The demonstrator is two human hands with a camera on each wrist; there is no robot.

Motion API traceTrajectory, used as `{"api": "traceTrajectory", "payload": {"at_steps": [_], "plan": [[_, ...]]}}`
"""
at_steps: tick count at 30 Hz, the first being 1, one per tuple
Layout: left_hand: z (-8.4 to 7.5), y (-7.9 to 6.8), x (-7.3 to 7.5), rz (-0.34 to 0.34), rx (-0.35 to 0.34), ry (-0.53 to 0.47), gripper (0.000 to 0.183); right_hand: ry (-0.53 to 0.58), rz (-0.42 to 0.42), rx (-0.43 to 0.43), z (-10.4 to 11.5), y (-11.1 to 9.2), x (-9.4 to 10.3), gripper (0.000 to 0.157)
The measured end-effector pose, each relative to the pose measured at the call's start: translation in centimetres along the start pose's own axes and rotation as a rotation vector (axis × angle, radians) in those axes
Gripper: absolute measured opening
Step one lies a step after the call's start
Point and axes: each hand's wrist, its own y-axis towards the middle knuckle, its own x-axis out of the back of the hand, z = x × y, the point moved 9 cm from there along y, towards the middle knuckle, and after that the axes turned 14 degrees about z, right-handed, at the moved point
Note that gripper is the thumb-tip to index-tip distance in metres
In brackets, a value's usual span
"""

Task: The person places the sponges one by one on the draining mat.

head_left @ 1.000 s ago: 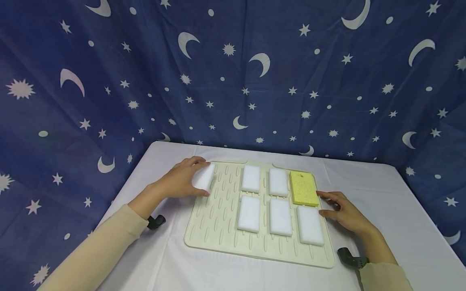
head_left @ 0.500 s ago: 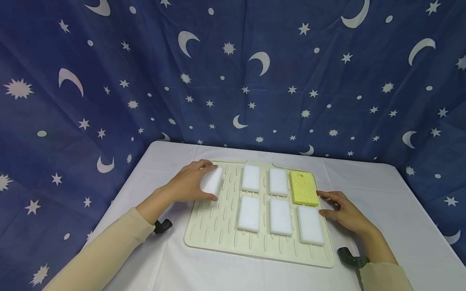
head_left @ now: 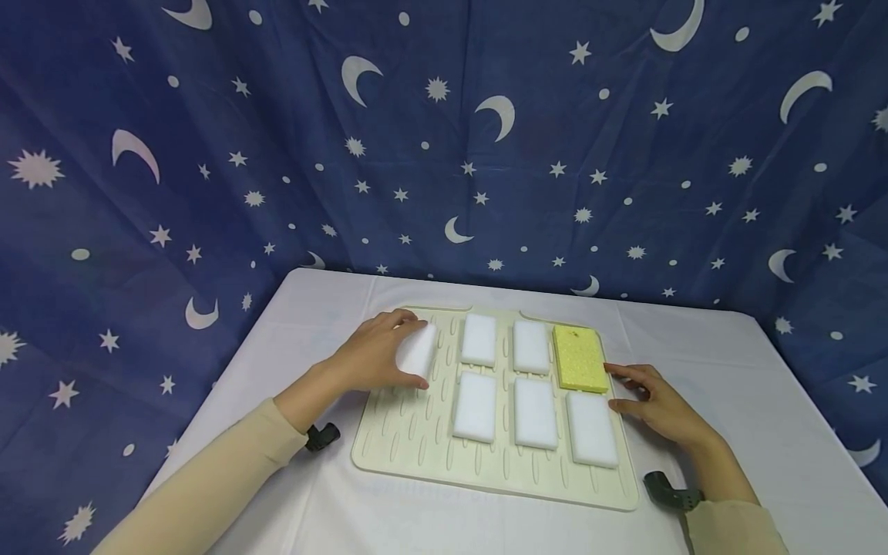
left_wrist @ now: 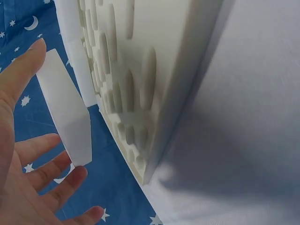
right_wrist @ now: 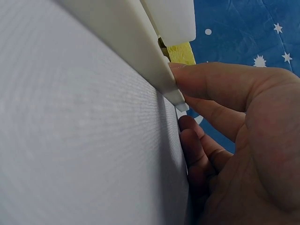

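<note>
In the head view my left hand (head_left: 373,354) holds a white sponge block (head_left: 419,351) above the left part of a cream ribbed drying mat (head_left: 416,439). The left wrist view shows the thumb on one end of the sponge (left_wrist: 68,108) and fingertips at the other, with a gap above the mat. My right hand (head_left: 659,405) rests at the mat's right edge, thumb and index fingertips touching it apart from each other. Beside them lie a yellow sponge (head_left: 579,358) and a white sponge (head_left: 592,429). In the right wrist view the thumb (right_wrist: 201,82) lies against the mat's edge.
More white sponges lie in two rows on the mat, such as the far-row sponge (head_left: 479,339) and the near-row sponge (head_left: 475,407). A white cloth covers the table (head_left: 333,493). A blue star-and-moon curtain (head_left: 444,177) hangs behind it.
My left hand has carried the white sponge rightward and slightly nearer, from the mat's left edge to over its ribs. My right hand has stayed at the mat's edge.
</note>
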Motion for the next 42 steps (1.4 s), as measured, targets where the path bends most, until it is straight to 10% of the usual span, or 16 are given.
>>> {"api": "traceTrajectory", "payload": {"at_steps": [42], "plan": [[-1.7, 1.6, -2.6, 0.043, 0.100, 0.050, 0.105, 0.012, 0.015, -0.015, 0.2, -0.1, -0.2, 0.073]]}}
